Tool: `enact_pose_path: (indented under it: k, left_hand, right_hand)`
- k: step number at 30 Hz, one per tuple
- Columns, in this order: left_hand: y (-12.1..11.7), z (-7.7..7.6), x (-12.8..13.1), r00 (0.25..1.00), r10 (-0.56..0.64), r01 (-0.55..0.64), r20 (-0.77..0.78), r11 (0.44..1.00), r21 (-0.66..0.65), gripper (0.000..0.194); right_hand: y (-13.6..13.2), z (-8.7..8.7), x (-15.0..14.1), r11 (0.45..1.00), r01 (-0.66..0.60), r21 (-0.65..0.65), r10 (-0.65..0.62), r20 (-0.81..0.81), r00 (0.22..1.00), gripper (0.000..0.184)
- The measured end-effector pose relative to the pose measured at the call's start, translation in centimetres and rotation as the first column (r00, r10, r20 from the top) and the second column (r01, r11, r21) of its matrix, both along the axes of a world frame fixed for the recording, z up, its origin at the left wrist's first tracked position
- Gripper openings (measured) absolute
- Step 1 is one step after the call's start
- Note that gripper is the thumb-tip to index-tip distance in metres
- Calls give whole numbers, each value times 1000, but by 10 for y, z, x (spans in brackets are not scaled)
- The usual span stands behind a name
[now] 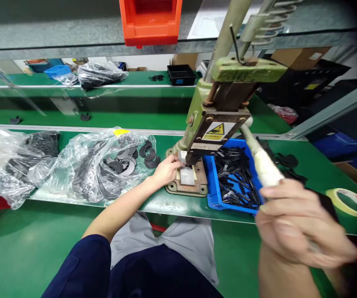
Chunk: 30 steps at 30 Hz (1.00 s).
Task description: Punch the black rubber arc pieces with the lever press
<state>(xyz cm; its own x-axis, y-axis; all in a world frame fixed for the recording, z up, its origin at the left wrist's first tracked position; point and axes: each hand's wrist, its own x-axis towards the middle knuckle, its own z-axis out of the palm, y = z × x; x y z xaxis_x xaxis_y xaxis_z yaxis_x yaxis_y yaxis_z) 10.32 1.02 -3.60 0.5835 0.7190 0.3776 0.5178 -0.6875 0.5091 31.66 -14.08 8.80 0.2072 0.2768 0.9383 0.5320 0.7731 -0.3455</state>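
A green hand press [194,111] stands on the bench in front of me, a warning label on its dark ram. My right hand [302,223], slightly blurred, is wrapped round the press's white-covered lever [264,161]. Under the ram, my left hand [167,169] reaches onto the press base [186,189], fingertips pinched together beside the ram's lower end. What those fingertips hold is too small and hidden to make out. A pale plate [187,176] lies on the base just below them. Left of the press, dark curved pieces [127,159] spill from a clear plastic bag [85,165].
A blue bin [215,194] of black parts stands right of the press, under the lever. A tape roll [350,202] lies at the far right. Another plastic bag [26,165] sits at left. An orange bin [151,35] hangs overhead; a black tray [181,75] stands on the back shelf.
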Motion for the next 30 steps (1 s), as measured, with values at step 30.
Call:
enact_pose_path:
  k: [30]
  left_hand:
    - [7,41,-83,890,193,-170,-413,981,91,31]
  right_hand:
    - [4,-26,-5,994,-24,102,30,-54,998,20]
